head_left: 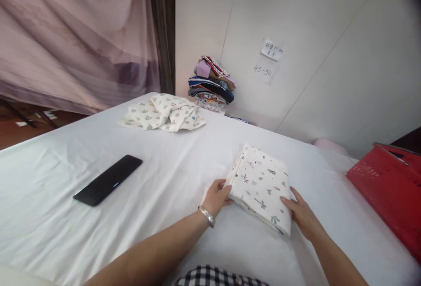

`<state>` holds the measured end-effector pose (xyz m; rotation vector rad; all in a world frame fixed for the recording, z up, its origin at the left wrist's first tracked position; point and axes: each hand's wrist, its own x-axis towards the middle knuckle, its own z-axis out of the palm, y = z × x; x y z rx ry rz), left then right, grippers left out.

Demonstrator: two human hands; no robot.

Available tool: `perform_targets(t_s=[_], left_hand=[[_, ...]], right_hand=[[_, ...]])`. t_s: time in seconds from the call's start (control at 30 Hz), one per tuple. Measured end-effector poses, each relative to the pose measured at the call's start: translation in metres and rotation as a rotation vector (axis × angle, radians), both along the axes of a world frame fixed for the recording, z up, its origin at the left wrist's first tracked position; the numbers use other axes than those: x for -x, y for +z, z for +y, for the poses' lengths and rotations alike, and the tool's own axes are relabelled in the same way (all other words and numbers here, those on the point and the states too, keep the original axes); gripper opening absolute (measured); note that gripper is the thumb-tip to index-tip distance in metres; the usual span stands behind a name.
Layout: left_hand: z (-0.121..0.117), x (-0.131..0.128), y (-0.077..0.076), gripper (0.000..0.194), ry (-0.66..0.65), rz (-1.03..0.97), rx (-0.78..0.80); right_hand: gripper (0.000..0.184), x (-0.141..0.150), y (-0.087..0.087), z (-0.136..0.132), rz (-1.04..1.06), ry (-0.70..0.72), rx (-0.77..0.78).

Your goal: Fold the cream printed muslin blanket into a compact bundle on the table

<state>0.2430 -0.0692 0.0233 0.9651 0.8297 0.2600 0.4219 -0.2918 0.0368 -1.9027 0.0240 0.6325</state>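
A folded white cloth (261,187) with small plant prints lies in a neat, flat rectangle on the white-covered table (171,176). At its near left corner, my left hand (217,197) grips the edge, with the thumb on top and fingers at the side. My right hand (301,213) holds the right edge, its thumb over the top face and its other fingers partly hidden behind the edge. A silver bracelet (206,216) circles my left wrist. Whether the cloth's underside touches the table all over cannot be seen.
A crumpled printed cloth (164,112) lies at the far left edge. Left of me rests a black phone-like slab (108,180). Folded fabrics (212,82) are stacked beyond the table by the wall. A red basket (388,185) stands at the right. A pink curtain (79,36) hangs left.
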Motion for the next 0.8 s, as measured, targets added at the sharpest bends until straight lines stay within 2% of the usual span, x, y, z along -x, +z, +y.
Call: perform_targets(t_s=[0.1, 0.17, 0.23, 0.3, 0.37, 0.47, 0.53, 0.63, 0.7, 0.8], left_hand=[[-0.009, 0.006, 0.001, 0.048, -0.145, 0.023, 0.004], [-0.012, 0.01, 0.0, 0.055, -0.266, 0.049, -0.018], [-0.012, 0.012, -0.001, 0.057, -0.359, 0.079, -0.076], [-0.008, 0.013, -0.001, 0.054, -0.422, 0.098, -0.151], [-0.003, 0.013, -0.001, 0.049, -0.476, 0.115, -0.238], [0.003, 0.014, -0.002, 0.039, -0.519, 0.15, -0.444], [0.004, 0.014, -0.004, 0.032, -0.495, 0.166, -0.65], [0.002, 0.015, -0.007, 0.026, -0.457, 0.168, -0.893], [0.001, 0.015, -0.009, 0.025, -0.472, 0.166, -0.956], [0.001, 0.015, -0.011, 0.027, -0.504, 0.156, -0.964]], right_hand=[[0.094, -0.005, -0.001, -0.011, -0.089, 0.034, 0.07], [0.087, -0.011, -0.004, -0.018, -0.204, 0.114, 0.233], [0.08, -0.013, -0.005, -0.021, -0.419, 0.201, 0.409], [0.07, -0.008, -0.002, -0.017, -0.685, 0.27, 0.494], [0.058, 0.007, 0.004, -0.005, -0.836, 0.34, 0.465], [0.044, 0.041, 0.013, 0.025, -0.786, 0.468, 0.337], [0.041, 0.065, 0.016, 0.046, -0.806, 0.606, 0.263], [0.046, 0.091, 0.013, 0.069, -0.961, 0.787, 0.26], [0.051, 0.099, 0.007, 0.077, -1.076, 0.82, 0.294], [0.048, 0.099, -0.005, 0.079, -1.174, 0.797, 0.307]])
